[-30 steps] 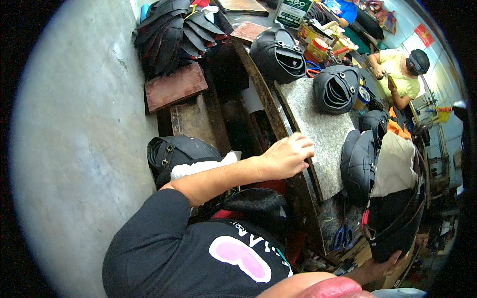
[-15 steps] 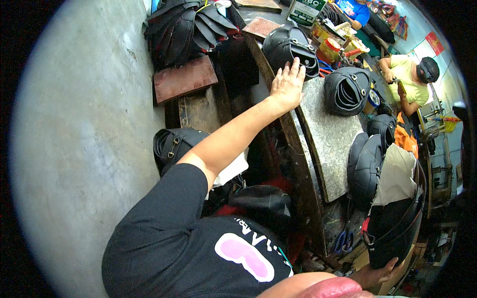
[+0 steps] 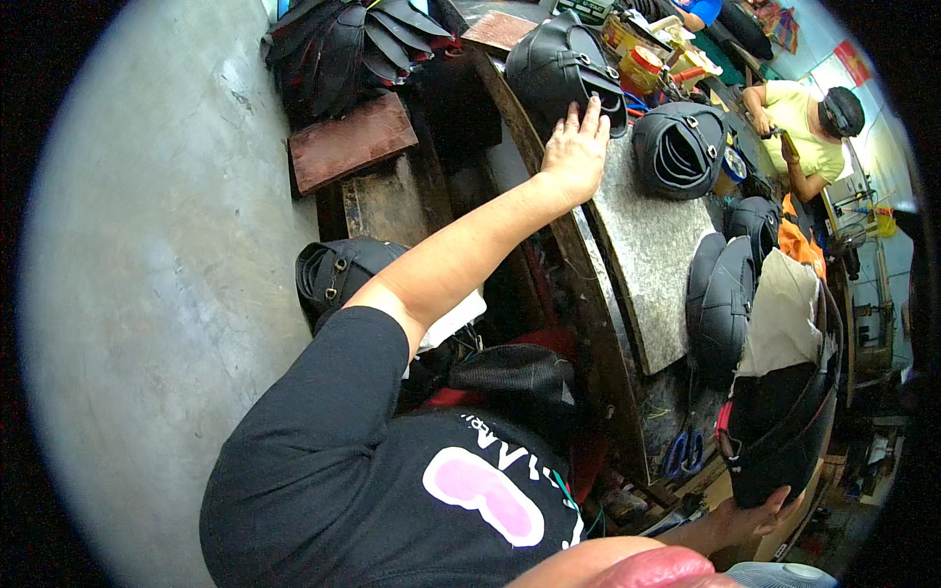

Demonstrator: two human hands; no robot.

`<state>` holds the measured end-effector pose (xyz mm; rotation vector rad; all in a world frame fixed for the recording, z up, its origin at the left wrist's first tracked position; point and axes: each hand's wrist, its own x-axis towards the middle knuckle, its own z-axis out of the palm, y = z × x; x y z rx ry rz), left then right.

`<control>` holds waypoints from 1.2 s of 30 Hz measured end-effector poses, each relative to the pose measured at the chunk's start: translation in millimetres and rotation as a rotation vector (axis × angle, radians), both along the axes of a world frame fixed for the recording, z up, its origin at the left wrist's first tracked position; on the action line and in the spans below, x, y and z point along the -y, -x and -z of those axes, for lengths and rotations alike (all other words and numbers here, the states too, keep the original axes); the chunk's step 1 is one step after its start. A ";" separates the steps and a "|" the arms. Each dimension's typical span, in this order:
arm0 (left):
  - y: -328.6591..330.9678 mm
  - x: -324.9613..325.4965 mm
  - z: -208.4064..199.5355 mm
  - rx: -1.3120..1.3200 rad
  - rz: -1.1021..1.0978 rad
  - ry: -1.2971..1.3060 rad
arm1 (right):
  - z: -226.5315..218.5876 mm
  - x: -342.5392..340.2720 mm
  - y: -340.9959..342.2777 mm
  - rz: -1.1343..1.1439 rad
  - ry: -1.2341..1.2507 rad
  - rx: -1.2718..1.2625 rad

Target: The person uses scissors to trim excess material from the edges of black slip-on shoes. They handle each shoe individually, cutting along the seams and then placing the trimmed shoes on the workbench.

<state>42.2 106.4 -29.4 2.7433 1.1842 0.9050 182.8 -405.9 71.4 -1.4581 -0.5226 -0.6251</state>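
My left hand (image 3: 576,152) reaches far forward, its fingers outstretched against the open end of a black leather bag (image 3: 554,73) with metal buckles. This bag stands on the workbench's far part. At the lower right my right hand (image 3: 757,519) grips the lower end of a larger black bag piece (image 3: 781,421); its fingers are partly hidden. A beige sheet (image 3: 784,312) covers the upper part of that piece. Between the hands, another black buckled bag (image 3: 679,152) sits by the grey stone slab (image 3: 652,274), and a rounded black bag (image 3: 720,304) lies beyond the slab's right edge.
Blue-handled scissors (image 3: 683,453) lie near the slab's lower end. Fanned black leather pieces (image 3: 358,49) and a reddish board (image 3: 353,142) are at upper left. Another buckled bag (image 3: 333,274) rests below my left arm. A person in yellow (image 3: 799,118) works across the bench.
The whole view has shifted slightly. My left hand stays at the far bag, its fingers now further over the opening. My right hand still holds the bag piece, with more of the wrist showing.
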 end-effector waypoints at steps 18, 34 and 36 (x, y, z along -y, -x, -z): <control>86.1 55.1 -46.3 -0.109 -0.176 0.230 | 22.0 -476.0 56.2 -0.455 0.825 0.981; 41.6 -32.9 -16.9 0.094 0.010 0.085 | -14.0 -405.9 19.4 -0.655 0.376 0.470; 38.1 -37.5 -13.6 0.038 -0.025 0.028 | -25.4 -366.6 12.3 -0.638 0.372 0.436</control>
